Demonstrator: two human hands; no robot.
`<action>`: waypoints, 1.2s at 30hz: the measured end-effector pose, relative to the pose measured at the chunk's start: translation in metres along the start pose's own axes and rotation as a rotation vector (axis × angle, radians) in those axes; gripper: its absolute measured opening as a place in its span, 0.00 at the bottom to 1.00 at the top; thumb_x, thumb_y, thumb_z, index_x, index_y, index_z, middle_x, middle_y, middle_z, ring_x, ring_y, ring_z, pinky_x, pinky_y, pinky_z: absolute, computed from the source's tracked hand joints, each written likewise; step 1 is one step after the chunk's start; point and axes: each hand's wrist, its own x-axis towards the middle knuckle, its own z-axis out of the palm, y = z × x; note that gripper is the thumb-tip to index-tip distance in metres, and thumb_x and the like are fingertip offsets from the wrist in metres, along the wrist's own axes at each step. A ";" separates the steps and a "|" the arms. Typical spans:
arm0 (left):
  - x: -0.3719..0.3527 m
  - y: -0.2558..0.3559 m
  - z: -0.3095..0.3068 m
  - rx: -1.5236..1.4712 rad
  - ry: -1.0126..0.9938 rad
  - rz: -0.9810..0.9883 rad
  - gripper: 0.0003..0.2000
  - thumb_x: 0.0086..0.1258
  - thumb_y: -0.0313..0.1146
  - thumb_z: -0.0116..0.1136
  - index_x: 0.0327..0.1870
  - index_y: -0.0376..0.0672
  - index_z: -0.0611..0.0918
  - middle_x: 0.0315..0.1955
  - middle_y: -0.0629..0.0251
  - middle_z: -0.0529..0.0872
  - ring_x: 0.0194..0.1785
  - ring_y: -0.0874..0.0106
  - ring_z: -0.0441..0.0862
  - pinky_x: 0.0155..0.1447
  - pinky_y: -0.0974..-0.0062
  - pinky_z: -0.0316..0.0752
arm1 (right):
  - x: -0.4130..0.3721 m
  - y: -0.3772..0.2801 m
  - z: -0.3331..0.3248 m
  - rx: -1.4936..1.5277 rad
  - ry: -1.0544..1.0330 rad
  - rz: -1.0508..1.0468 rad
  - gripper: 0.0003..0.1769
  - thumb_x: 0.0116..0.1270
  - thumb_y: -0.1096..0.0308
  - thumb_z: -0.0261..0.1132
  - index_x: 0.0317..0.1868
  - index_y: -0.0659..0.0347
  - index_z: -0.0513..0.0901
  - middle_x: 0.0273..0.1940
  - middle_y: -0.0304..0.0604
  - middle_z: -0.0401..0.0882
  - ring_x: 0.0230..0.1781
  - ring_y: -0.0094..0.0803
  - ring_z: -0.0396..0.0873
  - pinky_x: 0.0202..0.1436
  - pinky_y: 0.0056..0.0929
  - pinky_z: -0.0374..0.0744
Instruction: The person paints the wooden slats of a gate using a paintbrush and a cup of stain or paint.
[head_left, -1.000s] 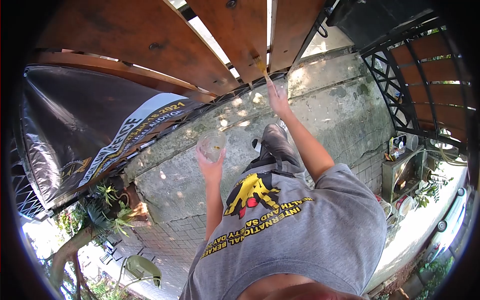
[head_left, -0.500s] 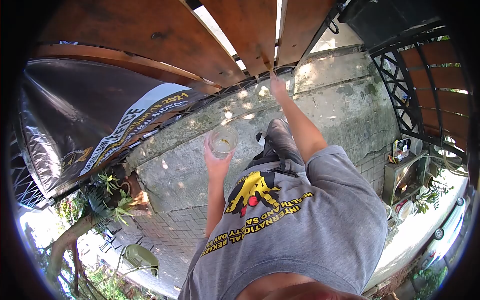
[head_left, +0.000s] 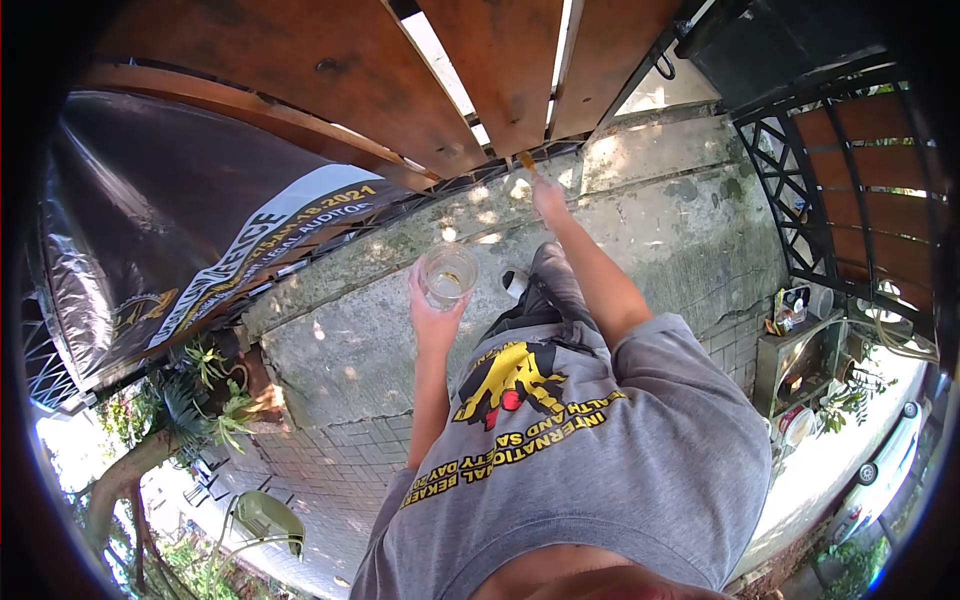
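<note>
My left hand is wrapped round a clear container, shaped like a jar or cup, with a little liquid at its bottom. Farther forward, my right hand grips a paintbrush by its handle. The brush tip is close to the lower edge of a brown wooden plank. That plank belongs to a slatted gate with narrow gaps between its boards. Both hands are held over the concrete walk.
A dark printed banner hangs along the left. Potted plants and a green chair stand at lower left. To the right are another slatted gate panel and a shelf with items on it. Concrete lies below.
My right hand and the brush have moved down and slightly left, from over the plank's face to its lower edge. The left hand still holds the clear container.
</note>
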 end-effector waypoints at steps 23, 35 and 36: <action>-0.006 -0.010 -0.007 0.021 0.017 -0.019 0.49 0.53 0.31 0.83 0.77 0.34 0.64 0.68 0.51 0.76 0.71 0.61 0.75 0.76 0.63 0.69 | -0.016 -0.064 0.022 0.102 0.023 -0.090 0.33 0.78 0.45 0.60 0.29 0.71 0.80 0.22 0.45 0.77 0.24 0.36 0.77 0.31 0.42 0.76; -0.012 -0.015 -0.017 0.001 0.084 -0.028 0.47 0.54 0.30 0.82 0.76 0.35 0.66 0.67 0.52 0.77 0.70 0.61 0.76 0.74 0.63 0.70 | -0.034 0.007 0.018 0.063 -0.097 0.034 0.26 0.82 0.48 0.56 0.26 0.56 0.73 0.18 0.34 0.69 0.12 0.26 0.66 0.16 0.31 0.63; -0.013 -0.016 -0.017 0.010 0.083 -0.027 0.47 0.54 0.30 0.82 0.76 0.35 0.66 0.66 0.52 0.77 0.70 0.61 0.76 0.74 0.63 0.70 | -0.025 -0.003 0.023 0.053 -0.082 0.071 0.26 0.82 0.49 0.56 0.27 0.56 0.73 0.17 0.34 0.68 0.12 0.26 0.65 0.16 0.32 0.63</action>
